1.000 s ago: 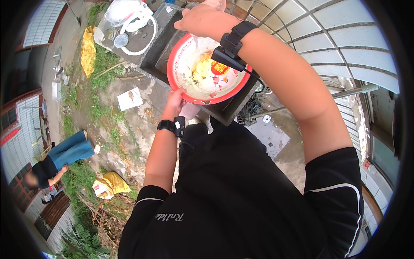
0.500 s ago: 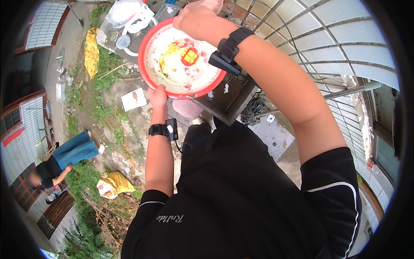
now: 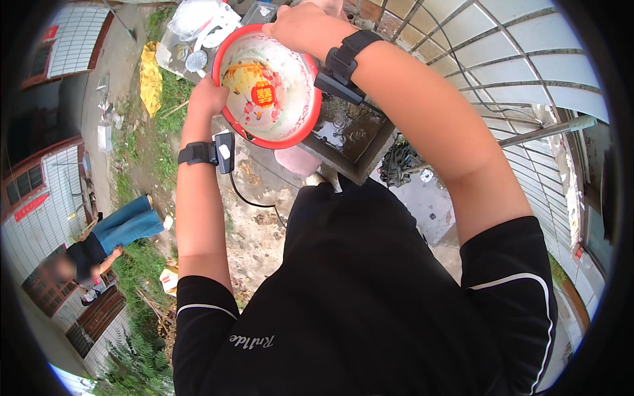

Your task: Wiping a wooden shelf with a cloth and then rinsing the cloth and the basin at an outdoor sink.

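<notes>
A wash basin (image 3: pixel 290 99), white inside with a red rim and a red and yellow print, is tilted over the near-left side of a concrete sink (image 3: pixel 366 162). My left hand (image 3: pixel 208 99) is closed on the basin's left rim. At its far rim my right hand (image 3: pixel 304 26) grips the edge, part of its fingers running behind the basin or out at the top of the picture. Dark water (image 3: pixel 350 132) with ripples lies in the sink. Below the basin's near side a pink rounded thing (image 3: pixel 297 160) shows in part.
A slab (image 3: pixel 173 59) at the far left bears white plastic bags (image 3: pixel 191 20) and a round metal strainer-like thing (image 3: pixel 196 61). Right of the sink are dark tangled cords (image 3: pixel 399 162) and a barred wall (image 3: pixel 508 59). Another person (image 3: pixel 105 241) stands at the left.
The basin has turned and shifted slightly left. My left hand has moved up and left along its rim, from the near side to the left side. More water shows in the sink, rippling.
</notes>
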The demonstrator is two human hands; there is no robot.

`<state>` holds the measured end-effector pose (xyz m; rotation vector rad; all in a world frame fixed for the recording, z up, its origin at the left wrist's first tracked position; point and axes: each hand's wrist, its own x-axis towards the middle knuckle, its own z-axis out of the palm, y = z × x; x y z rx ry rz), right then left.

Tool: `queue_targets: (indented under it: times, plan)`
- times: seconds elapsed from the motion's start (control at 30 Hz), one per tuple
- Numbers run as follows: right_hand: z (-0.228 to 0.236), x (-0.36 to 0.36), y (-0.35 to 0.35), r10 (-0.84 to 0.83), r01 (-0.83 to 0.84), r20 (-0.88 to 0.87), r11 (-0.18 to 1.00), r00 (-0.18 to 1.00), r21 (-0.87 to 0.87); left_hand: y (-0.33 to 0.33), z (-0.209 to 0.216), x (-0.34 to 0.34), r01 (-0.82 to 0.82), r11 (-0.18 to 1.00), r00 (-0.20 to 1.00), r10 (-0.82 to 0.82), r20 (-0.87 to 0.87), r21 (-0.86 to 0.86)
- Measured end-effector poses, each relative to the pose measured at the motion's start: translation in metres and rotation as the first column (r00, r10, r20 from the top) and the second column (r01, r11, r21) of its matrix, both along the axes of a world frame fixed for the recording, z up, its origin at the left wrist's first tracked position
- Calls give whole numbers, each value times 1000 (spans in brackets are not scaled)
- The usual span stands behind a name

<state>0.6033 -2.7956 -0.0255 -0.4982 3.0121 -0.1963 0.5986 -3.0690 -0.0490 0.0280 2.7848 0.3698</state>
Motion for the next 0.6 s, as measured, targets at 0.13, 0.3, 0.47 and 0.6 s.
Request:
queue_targets:
  times: [0.13,0.3,0.47,0.6]
  plan:
    - [3,5,10,35,-36,50,999,998,23,58,44,-6,0,984,985,30,169,-176]
    - [10,11,10,-18,18,-15,1000,1000,-10,68,55,-7,102,895,992,-122,-18,-433]
    - [15,18,16,-16,15,-20,1000,1000,-23,79,67,-3,47,850,995,-86,-49,-525]
    - [14,19,20,6,0,86,997,996,-75,75,92,-8,48,805,987,-129,-95,-591]
